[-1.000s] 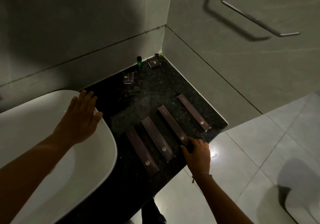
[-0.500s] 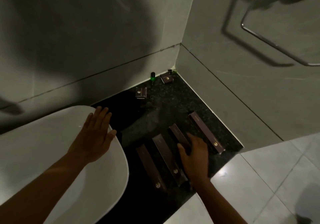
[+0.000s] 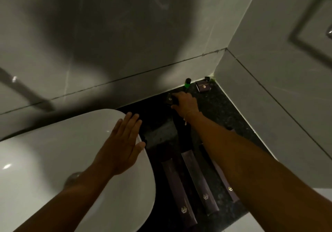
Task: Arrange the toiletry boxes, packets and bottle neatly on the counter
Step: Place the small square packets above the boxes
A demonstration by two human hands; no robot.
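Observation:
On the dark speckled counter, my right hand reaches to the back and closes its fingers on a small dark square box. Behind it a small green bottle stands against the wall. Another small dark box lies near the corner, with a tiny dark item behind it. Long dark packets lie side by side at the front; my right forearm hides part of them. My left hand rests flat, fingers apart, on the rim of the white basin.
Grey tiled walls meet in a corner just behind the counter. A metal towel rail hangs on the right wall. The counter's right edge drops to a pale tiled floor.
My right hand left the long packets at the front and reached to the back of the counter onto the small box. The camera moved closer and leftward. My left hand stayed on the basin.

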